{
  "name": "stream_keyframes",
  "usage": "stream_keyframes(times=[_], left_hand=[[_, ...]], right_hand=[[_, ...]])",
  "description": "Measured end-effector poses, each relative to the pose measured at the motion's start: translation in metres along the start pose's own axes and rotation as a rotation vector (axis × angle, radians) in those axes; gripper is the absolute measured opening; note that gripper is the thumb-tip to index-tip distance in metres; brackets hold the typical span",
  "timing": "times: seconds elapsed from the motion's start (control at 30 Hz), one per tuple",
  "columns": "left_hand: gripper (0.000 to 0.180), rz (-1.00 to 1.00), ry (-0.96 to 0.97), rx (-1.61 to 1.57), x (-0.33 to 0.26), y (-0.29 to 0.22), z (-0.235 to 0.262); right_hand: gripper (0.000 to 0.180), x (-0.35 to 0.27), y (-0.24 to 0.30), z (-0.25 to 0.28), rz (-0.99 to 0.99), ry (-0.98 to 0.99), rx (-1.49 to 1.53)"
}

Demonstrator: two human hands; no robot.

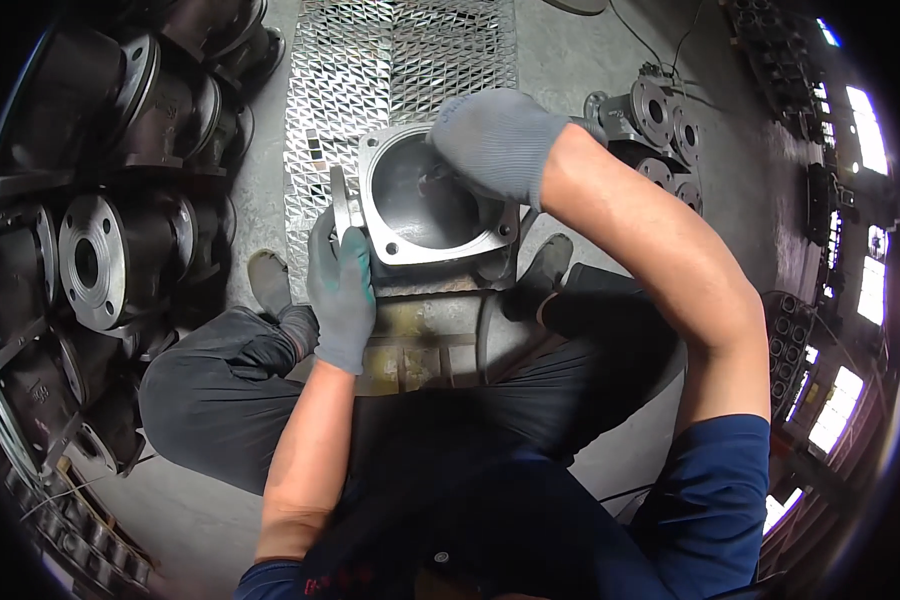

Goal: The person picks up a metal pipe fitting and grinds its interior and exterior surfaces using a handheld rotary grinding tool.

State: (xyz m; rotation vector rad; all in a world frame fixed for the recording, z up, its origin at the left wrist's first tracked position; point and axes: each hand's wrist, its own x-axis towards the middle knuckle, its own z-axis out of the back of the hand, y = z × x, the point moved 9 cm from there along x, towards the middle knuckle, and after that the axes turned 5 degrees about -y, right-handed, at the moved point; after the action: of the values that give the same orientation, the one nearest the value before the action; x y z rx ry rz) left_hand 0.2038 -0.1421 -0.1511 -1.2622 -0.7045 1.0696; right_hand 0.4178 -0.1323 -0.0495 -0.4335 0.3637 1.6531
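Left hand (342,295), half-closed, grips the metal casing (435,254) by its side flange (340,198); right hand (495,145) bends over the opening (410,207), fingers and hold hidden. Inside work, seemingly, calling for steady bracing.

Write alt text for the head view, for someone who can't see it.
A gloved left hand holds the side flange of a square-rimmed metal casting, while the gloved right hand covers its far right corner. A patterned silvery sheet lies beyond; dark castings stand in rows at left.
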Motion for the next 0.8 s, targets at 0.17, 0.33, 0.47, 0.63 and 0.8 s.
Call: stream_keyframes(times=[0.17, 0.33, 0.47, 0.63, 0.8], left_hand=[[0.055, -0.118, -0.029, 0.039, -0.003, 0.0, -0.001], [0.056, 0.038, 0.015, -0.087, -0.002, 0.001, -0.001], [0.054, -0.085, -0.031, -0.015, -0.003, -0.006, 0.0], [0.053, -0.145, 0.008, 0.04, -0.005, -0.008, -0.003], [0.054, -0.17, -0.024, 0.025, -0.008, 0.004, 0.003]], right_hand=[[0.02, 0.005, 0.005, -0.013, -0.018, -0.107, 0.019], [0.023, 0.006, 0.021, -0.017, 0.036, 0.027, 0.007], [0.021, 0.002, 0.018, -0.013, 0.019, -0.093, -0.038], [0.019, 0.012, 0.03, -0.025, 0.096, -0.01, -0.09], [0.019, 0.008, 0.029, -0.022, 0.08, -0.023, -0.087]])
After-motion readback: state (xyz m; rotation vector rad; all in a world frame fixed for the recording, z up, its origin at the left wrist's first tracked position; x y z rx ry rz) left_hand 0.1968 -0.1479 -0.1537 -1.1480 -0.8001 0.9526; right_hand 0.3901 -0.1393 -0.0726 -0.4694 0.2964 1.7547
